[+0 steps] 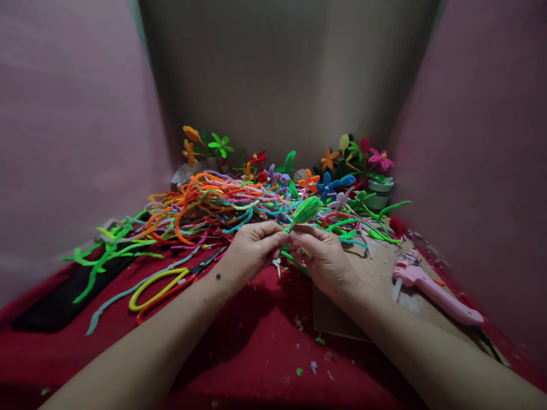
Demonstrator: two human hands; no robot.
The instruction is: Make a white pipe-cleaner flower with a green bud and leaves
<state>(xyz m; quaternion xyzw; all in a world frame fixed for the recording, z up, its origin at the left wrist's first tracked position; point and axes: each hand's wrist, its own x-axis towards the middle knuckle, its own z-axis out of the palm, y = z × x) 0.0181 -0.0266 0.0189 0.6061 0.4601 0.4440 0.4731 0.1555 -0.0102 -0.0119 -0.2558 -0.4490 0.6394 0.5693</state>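
Observation:
A green pipe-cleaner flower bud (306, 210) is held up between my two hands, above the middle of the red cloth. My left hand (258, 247) pinches the base of the bud near its stem. From the other side, the thumb and fingers of my right hand (322, 256) close on the same base. Below the hands, a length of green stem (296, 263) slants down to the right, partly hidden by my right hand. Behind the bud lies a large heap of loose pipe cleaners (213, 199) in many colours.
Scissors (160, 287) with yellow and red handles lie left of my hands. A pink glue gun (436, 290) rests on cardboard (376, 267) at the right. Finished pipe-cleaner flowers (327, 185) and a small pot (379, 193) stand at the back. Scraps (314, 367) dot the red cloth (248, 353).

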